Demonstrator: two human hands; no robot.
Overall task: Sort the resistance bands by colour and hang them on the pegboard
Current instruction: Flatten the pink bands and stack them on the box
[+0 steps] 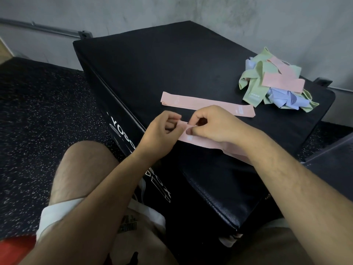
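Observation:
A pink resistance band lies along the near edge of a black padded box. My left hand pinches its left end, and my right hand pinches the band just beside it; my right forearm hides the band's far end. A second pink band lies flat on the box just beyond my hands. At the box's right corner is a tangled heap of bands in green, pink and pale blue. No pegboard is in view.
The box stands on dark speckled rubber flooring against a grey wall. A metal rail runs along the wall at the left. My knees are below the box's front, and a white bag lies between them.

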